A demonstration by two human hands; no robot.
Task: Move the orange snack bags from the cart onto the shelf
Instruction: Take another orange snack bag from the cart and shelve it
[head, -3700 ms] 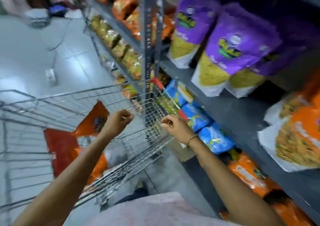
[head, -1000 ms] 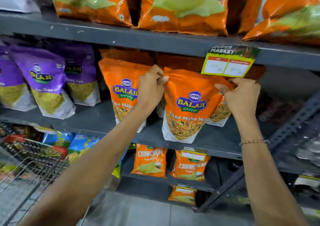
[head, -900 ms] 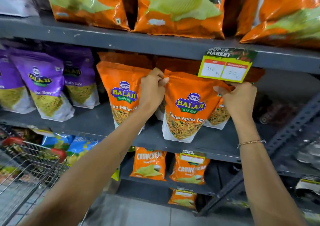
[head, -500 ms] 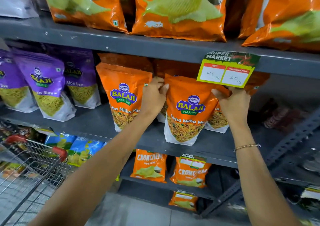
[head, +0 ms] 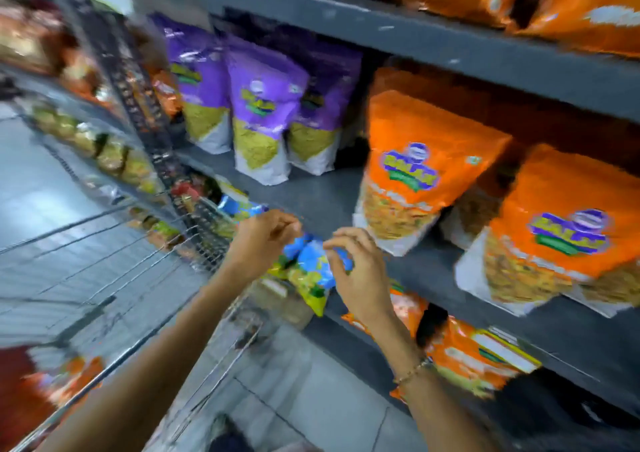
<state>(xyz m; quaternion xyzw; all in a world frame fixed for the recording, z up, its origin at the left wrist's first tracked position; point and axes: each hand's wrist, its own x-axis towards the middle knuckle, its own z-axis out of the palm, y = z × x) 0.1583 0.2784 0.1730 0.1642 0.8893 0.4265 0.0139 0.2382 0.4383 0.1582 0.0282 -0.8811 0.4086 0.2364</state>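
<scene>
Two orange snack bags stand upright on the grey shelf (head: 322, 195): one (head: 422, 161) in the middle, another (head: 568, 223) at the right. My left hand (head: 263, 240) and my right hand (head: 360, 275) hover empty in front of the shelf edge, fingers loosely curled and apart, between the shelf and the wire cart (head: 121, 271). At the cart's lower left lie an orange bag (head: 79, 372) and a red bag (head: 20, 392), both blurred.
Purple snack bags (head: 263, 112) stand on the same shelf to the left. Blue bags (head: 315, 264) sit on the lower shelf behind my hands, with more orange bags (head: 474, 358) to the right. A perforated steel upright (head: 131, 98) divides shelf bays. Tiled floor lies below.
Both hands have let go of the orange bag on the shelf and dropped down and left toward the cart. The view has swung left, bringing the cart back in.
</scene>
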